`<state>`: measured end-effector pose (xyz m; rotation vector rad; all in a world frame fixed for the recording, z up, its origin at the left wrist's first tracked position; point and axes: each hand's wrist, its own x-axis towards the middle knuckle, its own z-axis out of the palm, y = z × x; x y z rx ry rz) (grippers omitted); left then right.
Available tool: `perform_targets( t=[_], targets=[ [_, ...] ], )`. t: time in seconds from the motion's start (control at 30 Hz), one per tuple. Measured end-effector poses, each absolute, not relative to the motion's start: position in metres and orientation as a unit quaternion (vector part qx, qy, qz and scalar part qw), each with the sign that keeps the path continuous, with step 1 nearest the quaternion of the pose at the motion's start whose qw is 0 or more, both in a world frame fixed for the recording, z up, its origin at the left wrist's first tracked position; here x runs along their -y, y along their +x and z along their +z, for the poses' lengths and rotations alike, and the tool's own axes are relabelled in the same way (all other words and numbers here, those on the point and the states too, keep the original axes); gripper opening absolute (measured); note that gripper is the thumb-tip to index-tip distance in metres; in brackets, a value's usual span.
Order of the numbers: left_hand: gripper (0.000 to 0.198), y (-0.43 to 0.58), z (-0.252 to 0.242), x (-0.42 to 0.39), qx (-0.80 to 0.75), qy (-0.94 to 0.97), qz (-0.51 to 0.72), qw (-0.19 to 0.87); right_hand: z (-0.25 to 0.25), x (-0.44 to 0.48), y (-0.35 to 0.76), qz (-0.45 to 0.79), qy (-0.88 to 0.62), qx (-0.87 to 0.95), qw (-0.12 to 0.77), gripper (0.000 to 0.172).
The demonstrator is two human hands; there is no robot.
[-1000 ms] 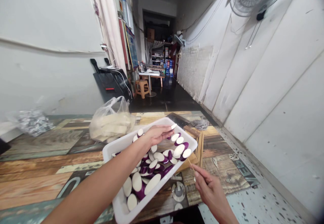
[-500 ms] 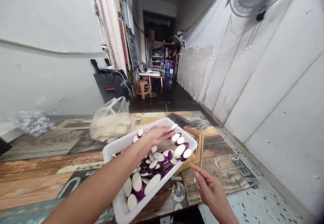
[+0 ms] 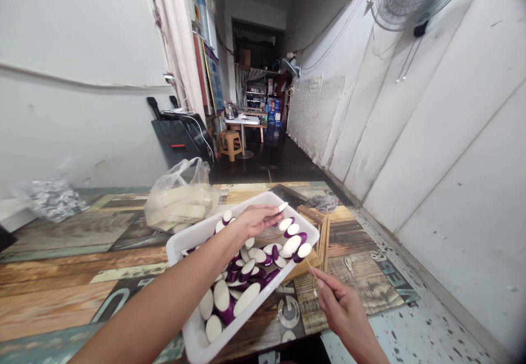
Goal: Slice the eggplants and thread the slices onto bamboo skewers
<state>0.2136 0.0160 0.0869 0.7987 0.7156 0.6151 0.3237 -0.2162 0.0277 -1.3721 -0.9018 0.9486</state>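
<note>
My right hand (image 3: 340, 302) pinches the lower end of a thin wooden skewer (image 3: 310, 267). Several purple-skinned eggplant slices (image 3: 304, 250) with white cut faces sit in a row along it, over the right side of a white plastic tub (image 3: 242, 334). Reaching across the tub, my left hand (image 3: 259, 219) has its fingers closed on another eggplant slice (image 3: 282, 207) at the far end of that row. Whether the skewer's tip has gone into this slice is hidden. Many loose eggplant pieces (image 3: 222, 295) lie in the tub below my left forearm.
A bundle of bare wooden skewers (image 3: 324, 238) lies right of the tub. Behind the tub's left side stands a clear plastic bag (image 3: 181, 197) with pale contents. Another bag (image 3: 57, 199) of silvery items sits far left. The wood-patterned table (image 3: 135, 227) ends near a wall at right.
Both hands, the skewer and the slices hold almost the same positions. Only a very slight shift of the camera view shows.
</note>
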Motion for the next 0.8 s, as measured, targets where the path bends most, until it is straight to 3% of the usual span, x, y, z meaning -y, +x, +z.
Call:
perform_targets(
  t=[0.8],
  targets=[
    [0.007,0.2116,0.0862,-0.0147,-0.332,0.396,0.267,0.814,0.0276,0.2187,0.3297,0.409,-0.591,0.392,0.574,0.049]
  ],
)
